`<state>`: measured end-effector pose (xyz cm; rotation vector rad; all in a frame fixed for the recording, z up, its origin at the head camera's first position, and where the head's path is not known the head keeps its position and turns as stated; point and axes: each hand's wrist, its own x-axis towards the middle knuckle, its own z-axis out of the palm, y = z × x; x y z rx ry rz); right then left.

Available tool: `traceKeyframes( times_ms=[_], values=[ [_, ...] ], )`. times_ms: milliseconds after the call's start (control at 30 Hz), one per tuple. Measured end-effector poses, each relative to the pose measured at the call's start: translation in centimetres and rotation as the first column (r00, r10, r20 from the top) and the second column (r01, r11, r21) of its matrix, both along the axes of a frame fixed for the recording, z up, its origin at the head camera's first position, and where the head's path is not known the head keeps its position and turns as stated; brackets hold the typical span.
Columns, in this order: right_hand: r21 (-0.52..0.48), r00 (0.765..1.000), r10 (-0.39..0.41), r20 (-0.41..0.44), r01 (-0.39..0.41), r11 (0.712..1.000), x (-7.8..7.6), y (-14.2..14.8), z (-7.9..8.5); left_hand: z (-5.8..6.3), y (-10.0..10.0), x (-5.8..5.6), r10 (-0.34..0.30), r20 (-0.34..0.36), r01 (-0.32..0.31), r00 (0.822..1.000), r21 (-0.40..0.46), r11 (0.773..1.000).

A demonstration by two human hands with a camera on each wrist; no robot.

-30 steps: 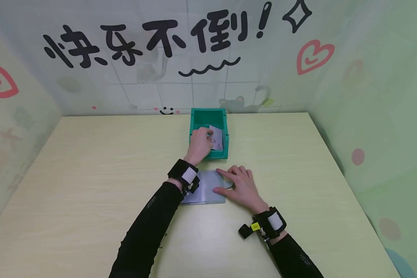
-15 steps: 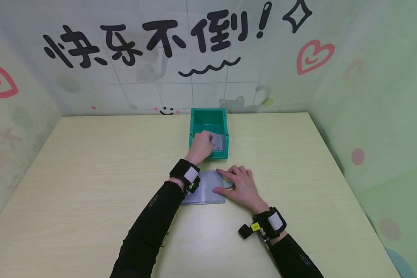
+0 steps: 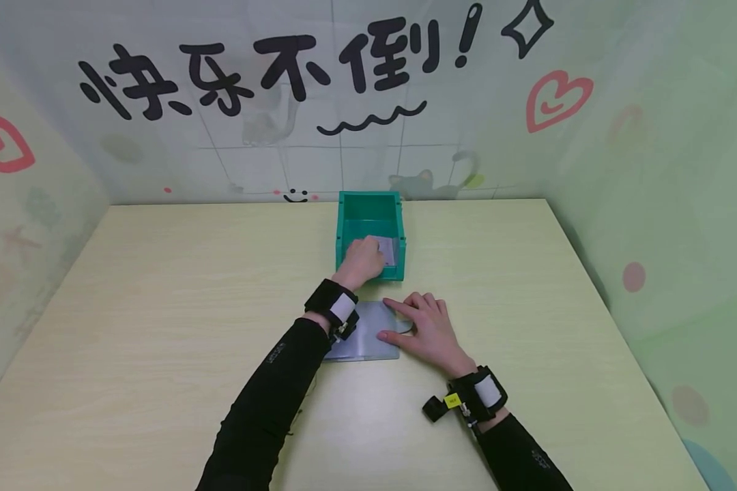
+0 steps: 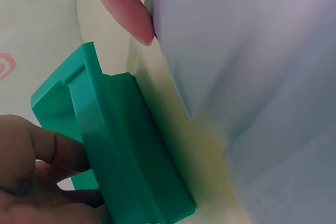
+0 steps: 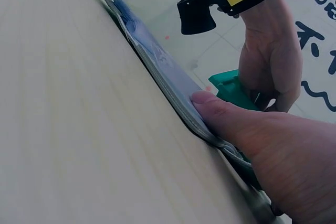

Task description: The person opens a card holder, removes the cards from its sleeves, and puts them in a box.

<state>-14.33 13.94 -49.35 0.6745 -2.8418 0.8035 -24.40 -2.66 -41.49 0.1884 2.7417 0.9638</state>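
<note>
My left hand (image 3: pixel 362 260) reaches into a green plastic bin (image 3: pixel 371 213) in the head view, beside a pale purple card (image 3: pixel 386 249) lying inside. In the left wrist view, its bent fingers (image 4: pixel 71 153) go over the rim of the bin (image 4: pixel 121 140); the bin wall hides their tips, so I cannot tell whether they pinch the card. My right hand (image 3: pixel 426 334) holds down the right edge of a flat album (image 3: pixel 371 334) with clear plastic pages, its thumb and index finger straight and spread. In the right wrist view, the thumb presses on the album's top page (image 5: pixel 163 72).
The pale wooden table (image 3: pixel 190 307) stretches out on both sides of the album and bin. A printed backdrop (image 3: pixel 252 164) stands behind the table's far edge, and a green side panel (image 3: pixel 663 259) stands at the right. Both wrists wear black camera bands.
The card's upper edge has dropped lower in the bin. My left hand has shifted slightly right and toward me. The right hand and the album stay in place.
</note>
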Motion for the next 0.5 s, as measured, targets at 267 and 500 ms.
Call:
traceKeyframes(
  times_ms=[267,500],
  values=[
    [0.003,1.000,-0.001,0.006,0.001,1.000,-0.04,0.07,-0.13,-0.44,-0.01,0.11,-0.025,-0.009,0.025,1.000,-0.011,1.000],
    [0.003,1.000,0.000,0.005,0.000,1.000,0.06,0.11,0.01,-0.34,-0.25,0.84,-0.046,-0.049,0.046,0.998,0.007,0.999]
  ],
)
